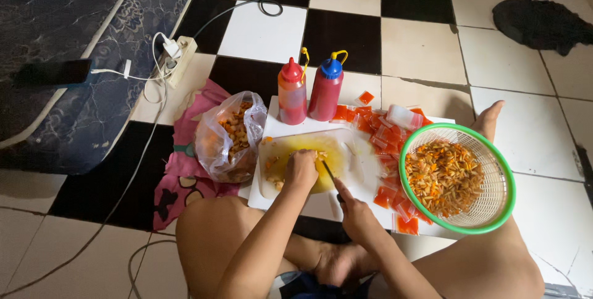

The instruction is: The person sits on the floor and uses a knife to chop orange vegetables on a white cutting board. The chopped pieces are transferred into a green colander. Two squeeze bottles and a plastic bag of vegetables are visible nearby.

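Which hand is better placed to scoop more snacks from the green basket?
Right. The right hand lies beside the green basket; the left hand is inside the yellow-smeared tray, farther off.

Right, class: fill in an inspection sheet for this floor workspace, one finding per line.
Surface: white board on a black-and-white tiled floor.
Job's things: clear tray of yellowish food; left hand presses into it; right hand grips a dark-handled tool, probably a knife.
Clutter: green basket of snacks, orange sachets, two sauce bottles, plastic bag, pink cloth.
Hands: both bare, both busy.
Cables: power strip, white lead, grey cables across floor.
Surroundings: mattress with phone; dark cloth.
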